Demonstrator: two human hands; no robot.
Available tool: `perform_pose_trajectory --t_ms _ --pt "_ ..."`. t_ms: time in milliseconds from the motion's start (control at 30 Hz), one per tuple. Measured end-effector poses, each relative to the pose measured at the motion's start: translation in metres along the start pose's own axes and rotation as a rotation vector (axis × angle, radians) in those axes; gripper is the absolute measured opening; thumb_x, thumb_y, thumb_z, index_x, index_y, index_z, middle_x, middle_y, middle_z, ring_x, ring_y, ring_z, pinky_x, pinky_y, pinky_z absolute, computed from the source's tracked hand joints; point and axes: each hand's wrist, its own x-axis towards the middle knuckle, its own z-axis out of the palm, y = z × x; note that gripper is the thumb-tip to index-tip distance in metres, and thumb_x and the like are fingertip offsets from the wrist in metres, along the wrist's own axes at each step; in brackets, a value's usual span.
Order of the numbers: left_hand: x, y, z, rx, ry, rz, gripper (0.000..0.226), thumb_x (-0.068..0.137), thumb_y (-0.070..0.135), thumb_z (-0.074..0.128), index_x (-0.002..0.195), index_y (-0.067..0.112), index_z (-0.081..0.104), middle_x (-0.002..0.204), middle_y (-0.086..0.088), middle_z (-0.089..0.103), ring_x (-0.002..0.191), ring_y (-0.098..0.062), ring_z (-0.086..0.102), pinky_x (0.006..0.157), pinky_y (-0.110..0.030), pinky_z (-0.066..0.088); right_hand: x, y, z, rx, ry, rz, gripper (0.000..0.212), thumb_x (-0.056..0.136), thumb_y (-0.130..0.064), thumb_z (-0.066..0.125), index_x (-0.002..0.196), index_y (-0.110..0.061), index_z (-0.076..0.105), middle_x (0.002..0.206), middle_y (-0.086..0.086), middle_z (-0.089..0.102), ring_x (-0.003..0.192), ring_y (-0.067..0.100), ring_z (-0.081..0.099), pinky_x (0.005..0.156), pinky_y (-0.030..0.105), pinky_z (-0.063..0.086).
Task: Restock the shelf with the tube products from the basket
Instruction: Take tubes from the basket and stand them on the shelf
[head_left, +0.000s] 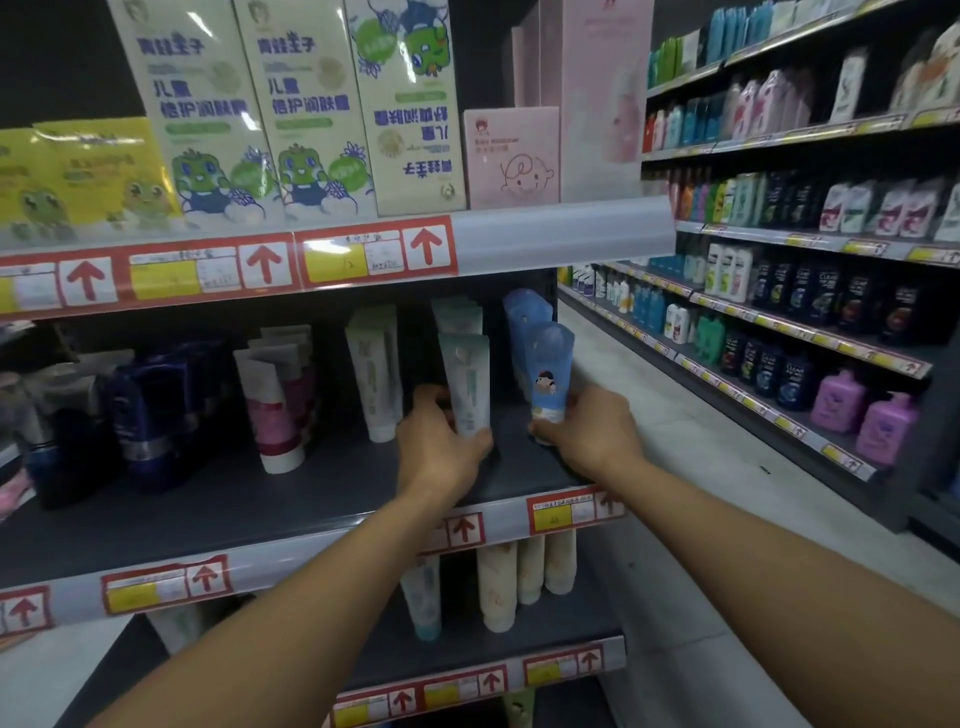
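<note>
Your left hand (439, 441) was wrapped around the lower end of a pale green tube (466, 382), which stood upright, cap down, on the dark middle shelf (208, 499). Your right hand (587, 426) was clamped on the base of a blue tube (548, 379) with a small cartoon figure on it, also upright, just to the right of the green one. The two hands were apart, each with its own tube, near the shelf's right end.

Behind the green tube stood more of the same kind (457, 314), and behind the blue one more blue tubes (524, 312). To the left on that shelf were white-green tubes (374, 374), white and pink tubes (272, 405) and dark blue tubes (156, 410). The shelf above held tall boxes with a green cartoon frog (208, 114) and a pink box (511, 156). The shelf below held cream tubes (498, 582) and a pale teal tube (423, 597). No basket was in view.
</note>
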Motion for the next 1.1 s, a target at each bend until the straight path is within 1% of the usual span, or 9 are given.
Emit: perform_pose_trajectory --t_ms 167,433,500,567,667,767,933,1033,1100 --pt "0.021 -0.006 0.01 0.009 0.003 -0.01 0.058 0.085 0.021 0.084 0.134 0.018 0.054 0.132 -0.004 0.067 0.121 -0.024 0.065 0.095 -0.037 0.056 0.025 -0.001 0.012 -0.016 -0.002 0.008 0.06 0.071 -0.041 0.088 0.123 -0.019 0.065 0.114 0.006 0.073 0.103 0.025 0.069 0.083 0.033 0.054" --pt "0.043 -0.013 0.025 0.051 0.011 0.024 0.068 0.082 0.027 0.084 0.14 0.02 0.049 0.139 -0.006 0.062 0.127 -0.028 0.061 0.103 -0.043 0.054 0.054 0.007 0.031 -0.027 -0.036 -0.021 0.078 0.064 -0.047 0.09 0.127 -0.016 0.056 0.12 0.009 0.068 0.106 0.027 0.066 0.085 0.034 0.056" --pt "0.046 -0.016 0.028 0.06 -0.002 0.024 0.067 0.081 0.026 0.082 0.139 0.017 0.05 0.138 -0.007 0.063 0.127 -0.028 0.061 0.101 -0.036 0.052 0.054 0.011 0.035 -0.042 -0.02 -0.05 0.079 0.063 -0.048 0.089 0.126 -0.015 0.054 0.12 0.009 0.064 0.106 0.027 0.064 0.085 0.035 0.055" --pt "0.048 -0.018 0.029 0.064 -0.003 0.015 0.065 0.081 0.027 0.082 0.137 0.014 0.05 0.135 -0.007 0.063 0.123 -0.027 0.062 0.094 -0.03 0.049 0.054 0.012 0.037 -0.071 -0.004 -0.055 0.076 0.065 -0.054 0.083 0.124 -0.014 0.055 0.116 0.009 0.061 0.103 0.026 0.062 0.079 0.031 0.051" --pt "0.049 -0.02 0.03 0.038 0.016 0.007 0.061 0.081 0.027 0.082 0.133 0.014 0.052 0.131 -0.006 0.064 0.12 -0.026 0.063 0.092 -0.03 0.049 0.053 0.013 0.037 -0.078 -0.01 -0.057 0.057 0.069 -0.054 0.068 0.111 -0.016 0.064 0.106 0.01 0.063 0.092 0.026 0.063 0.071 0.03 0.05" --pt "0.049 -0.021 0.031 0.043 0.017 0.007 0.06 0.082 0.029 0.083 0.132 0.015 0.053 0.132 -0.006 0.064 0.122 -0.026 0.063 0.095 -0.034 0.052 0.051 0.013 0.036 -0.099 -0.022 -0.061 0.042 0.077 -0.046 0.069 0.106 -0.016 0.07 0.103 0.012 0.062 0.088 0.027 0.063 0.076 0.033 0.054" --pt "0.05 -0.022 0.031 0.051 0.017 0.025 0.056 0.086 0.029 0.082 0.131 0.016 0.052 0.134 -0.006 0.063 0.123 -0.026 0.062 0.091 -0.03 0.047 0.054 0.014 0.036 -0.123 0.028 -0.046 0.047 0.08 -0.044 0.072 0.115 -0.012 0.069 0.11 0.013 0.062 0.091 0.029 0.065 0.075 0.032 0.053" --pt "0.051 -0.023 0.032 0.064 0.016 0.028 0.057 0.087 0.03 0.081 0.133 0.016 0.052 0.137 -0.006 0.063 0.126 -0.027 0.061 0.097 -0.035 0.05 0.055 0.015 0.037 -0.132 0.03 -0.046 0.048 0.081 -0.046 0.073 0.117 -0.013 0.069 0.111 0.014 0.063 0.091 0.028 0.065 0.072 0.03 0.05" --pt "0.052 -0.023 0.032 0.069 0.013 0.027 0.057 0.088 0.03 0.081 0.134 0.016 0.051 0.139 -0.006 0.062 0.127 -0.027 0.06 0.1 -0.038 0.051 0.056 0.015 0.038 -0.13 0.026 -0.043 0.052 0.081 -0.047 0.075 0.118 -0.012 0.068 0.113 0.013 0.064 0.093 0.028 0.066 0.073 0.032 0.053"
